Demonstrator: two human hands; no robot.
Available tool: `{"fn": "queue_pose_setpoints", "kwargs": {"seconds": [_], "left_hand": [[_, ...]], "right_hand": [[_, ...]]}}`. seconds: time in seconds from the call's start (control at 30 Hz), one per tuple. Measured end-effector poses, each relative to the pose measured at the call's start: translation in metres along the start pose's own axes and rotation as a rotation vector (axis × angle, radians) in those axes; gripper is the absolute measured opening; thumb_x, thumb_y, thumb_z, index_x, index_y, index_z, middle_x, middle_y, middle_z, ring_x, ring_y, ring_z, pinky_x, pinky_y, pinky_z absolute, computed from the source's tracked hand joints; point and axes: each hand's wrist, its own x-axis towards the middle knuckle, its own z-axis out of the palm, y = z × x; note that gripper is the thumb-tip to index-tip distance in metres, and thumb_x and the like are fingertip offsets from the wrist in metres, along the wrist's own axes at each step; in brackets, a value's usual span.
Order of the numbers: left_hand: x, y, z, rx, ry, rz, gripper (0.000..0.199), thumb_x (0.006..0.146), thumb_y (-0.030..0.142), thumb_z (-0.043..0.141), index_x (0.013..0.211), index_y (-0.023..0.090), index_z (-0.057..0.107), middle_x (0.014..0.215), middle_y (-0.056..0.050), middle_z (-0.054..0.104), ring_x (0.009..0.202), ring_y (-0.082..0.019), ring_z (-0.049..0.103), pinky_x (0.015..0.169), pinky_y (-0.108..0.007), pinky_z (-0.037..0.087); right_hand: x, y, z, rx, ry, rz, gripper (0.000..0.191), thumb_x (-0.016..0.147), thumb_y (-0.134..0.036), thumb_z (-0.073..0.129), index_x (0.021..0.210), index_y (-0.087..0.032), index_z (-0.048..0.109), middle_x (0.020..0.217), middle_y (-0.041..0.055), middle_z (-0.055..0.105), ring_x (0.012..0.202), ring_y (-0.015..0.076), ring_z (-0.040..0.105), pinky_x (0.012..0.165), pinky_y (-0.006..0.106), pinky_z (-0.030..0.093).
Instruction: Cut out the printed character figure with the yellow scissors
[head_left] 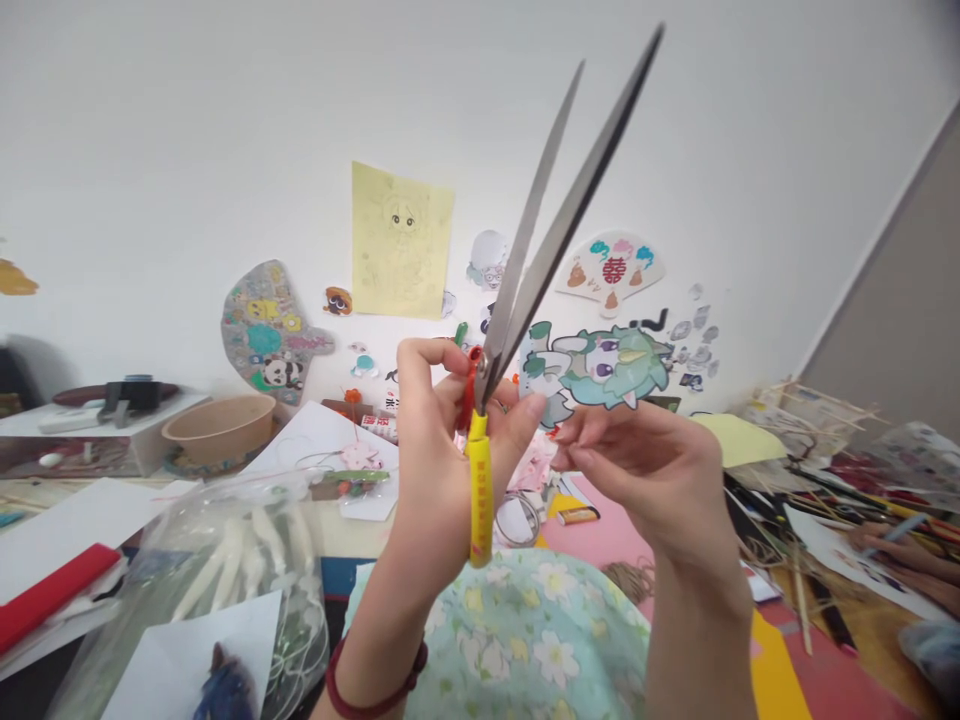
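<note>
My left hand [442, 450] is closed round a pair of scissors [480, 500] with a red handle loop and a yellow-wrapped one. The two long blades point upward and stand apart. A dark red band circles my left wrist. My right hand [645, 460] is to the right, thumb and fingertips drawn together; whatever is between them is too small to make out. Just above my right fingers appears a paper cutout of a green-haired cartoon figure [619, 360], lying sideways near my left thumb. I cannot tell whether it is held or fixed to the wall.
A yellow drawing [403, 240] and painted fans hang on the wall. On the left are a tan bowl [217, 430], a plastic bag [225, 560] and a red box [56, 595]. Another person's hand [911, 565] holds a pen at right. Flowered cloth [525, 640] lies below my hands.
</note>
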Motion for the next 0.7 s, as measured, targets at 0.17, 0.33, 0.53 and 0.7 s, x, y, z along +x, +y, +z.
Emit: {"fn": "queue_pose_setpoints", "kwargs": {"seconds": [0.17,0.33,0.53,0.7], "left_hand": [[-0.0002,0.0012,-0.0007,-0.005,-0.02,-0.002,0.044,0.081,0.021,0.081,0.099,0.027,0.041,0.073,0.009,0.058,0.059,-0.006,0.055,0.052,-0.018,0.045],[-0.0011,0.0006,-0.0005,0.008,-0.033,-0.011,0.041,0.083,0.02,0.079,0.1,0.027,0.042,0.076,0.008,0.06,0.061,-0.007,0.06,0.052,-0.018,0.047],[-0.0017,0.0003,-0.0004,0.0,-0.051,-0.022,0.041,0.084,0.019,0.078,0.099,0.027,0.041,0.075,0.007,0.06,0.064,-0.008,0.062,0.054,-0.018,0.048],[-0.0025,0.0005,0.0003,0.006,-0.072,-0.039,0.041,0.084,0.02,0.078,0.099,0.027,0.041,0.077,0.007,0.06,0.062,-0.008,0.061,0.049,-0.017,0.045]], "right_hand": [[0.0007,0.0006,-0.0004,0.003,0.008,-0.026,0.015,0.081,-0.01,0.079,0.081,-0.024,0.075,0.078,0.0003,0.071,0.083,0.0161,0.072,0.069,0.025,0.064],[0.0005,-0.0017,-0.0002,-0.02,-0.01,-0.016,0.01,0.085,-0.015,0.077,0.086,-0.024,0.074,0.081,-0.0003,0.073,0.069,0.0144,0.073,0.065,0.026,0.062],[-0.0002,-0.0033,0.0011,-0.033,-0.028,0.001,0.006,0.087,-0.018,0.074,0.085,-0.022,0.07,0.079,0.0026,0.077,0.068,0.0196,0.077,0.064,0.031,0.066],[-0.0002,-0.0046,0.0022,-0.026,0.009,-0.003,0.013,0.081,-0.011,0.077,0.08,-0.022,0.071,0.077,0.0008,0.077,0.064,0.0182,0.076,0.064,0.029,0.067]]}}
